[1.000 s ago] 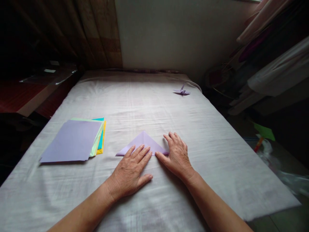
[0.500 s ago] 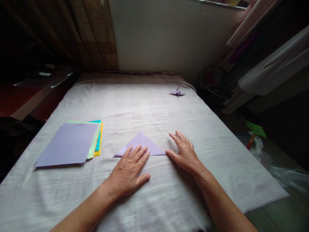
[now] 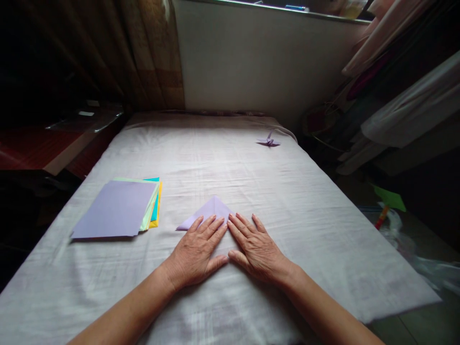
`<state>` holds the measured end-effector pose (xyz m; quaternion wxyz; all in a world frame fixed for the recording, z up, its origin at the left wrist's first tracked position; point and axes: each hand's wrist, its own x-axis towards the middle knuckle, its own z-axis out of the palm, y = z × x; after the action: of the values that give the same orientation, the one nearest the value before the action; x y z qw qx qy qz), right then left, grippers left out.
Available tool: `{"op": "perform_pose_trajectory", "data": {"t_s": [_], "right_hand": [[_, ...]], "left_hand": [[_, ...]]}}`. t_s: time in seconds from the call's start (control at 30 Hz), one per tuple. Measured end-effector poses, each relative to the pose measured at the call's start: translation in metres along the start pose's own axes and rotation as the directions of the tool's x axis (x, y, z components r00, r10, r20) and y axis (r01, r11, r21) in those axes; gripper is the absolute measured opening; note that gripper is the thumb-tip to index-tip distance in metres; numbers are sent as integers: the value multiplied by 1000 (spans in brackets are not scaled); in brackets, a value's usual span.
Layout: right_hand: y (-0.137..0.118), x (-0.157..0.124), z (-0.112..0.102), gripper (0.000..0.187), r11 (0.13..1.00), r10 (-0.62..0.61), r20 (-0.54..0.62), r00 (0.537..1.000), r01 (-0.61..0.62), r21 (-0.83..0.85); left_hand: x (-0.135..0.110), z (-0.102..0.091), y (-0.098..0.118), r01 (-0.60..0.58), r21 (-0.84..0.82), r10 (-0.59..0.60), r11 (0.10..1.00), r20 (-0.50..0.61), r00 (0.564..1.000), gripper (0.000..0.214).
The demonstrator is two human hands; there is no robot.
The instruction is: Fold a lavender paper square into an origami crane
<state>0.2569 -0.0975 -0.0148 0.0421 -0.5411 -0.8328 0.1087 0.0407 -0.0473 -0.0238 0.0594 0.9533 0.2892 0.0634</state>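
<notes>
A lilac paper folded into a triangle (image 3: pixel 210 212) lies on the white cloth (image 3: pixel 223 163) in front of me. My left hand (image 3: pixel 196 251) rests flat on its lower left part, fingers stretched out. My right hand (image 3: pixel 255 247) lies flat beside it, fingers spread over the triangle's right half, which is hidden under them. The two hands nearly touch at the fingertips. Neither hand grips anything.
A stack of coloured paper sheets (image 3: pixel 120 208), lilac on top, lies to the left. A small lilac paper crane (image 3: pixel 268 141) sits at the far right of the cloth. Curtains and hanging clothes (image 3: pixel 406 96) stand to the right, a dark wooden piece (image 3: pixel 53 143) to the left.
My right hand has slid left from the triangle's right tip onto its right half, now next to my left hand. The left hand has hardly moved.
</notes>
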Motion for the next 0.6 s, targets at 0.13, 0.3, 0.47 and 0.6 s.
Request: {"op": "perform_pose_trajectory", "data": {"t_s": [0.13,0.3,0.47,0.6], "right_hand": [[0,0,-1,67,1000,7,1,1000,-7,-6],[0,-1,2,67,1000,6,-21,1000,-6,-16],[2,-1,5,67,1000,-9,-58,998,7,-21],[2,-1,5,66,1000,-6,-52,999,4,-28]], "left_hand": [[-5,-4,-6,-13,-10,13,1000,44,999,68],[-26,-8,-24,16,7,-17,1000,85,996,67],[-57,-11,-48,34,43,-36,999,48,998,68],[-78,-15,-62,57,105,-61,993,32,998,71]]}}
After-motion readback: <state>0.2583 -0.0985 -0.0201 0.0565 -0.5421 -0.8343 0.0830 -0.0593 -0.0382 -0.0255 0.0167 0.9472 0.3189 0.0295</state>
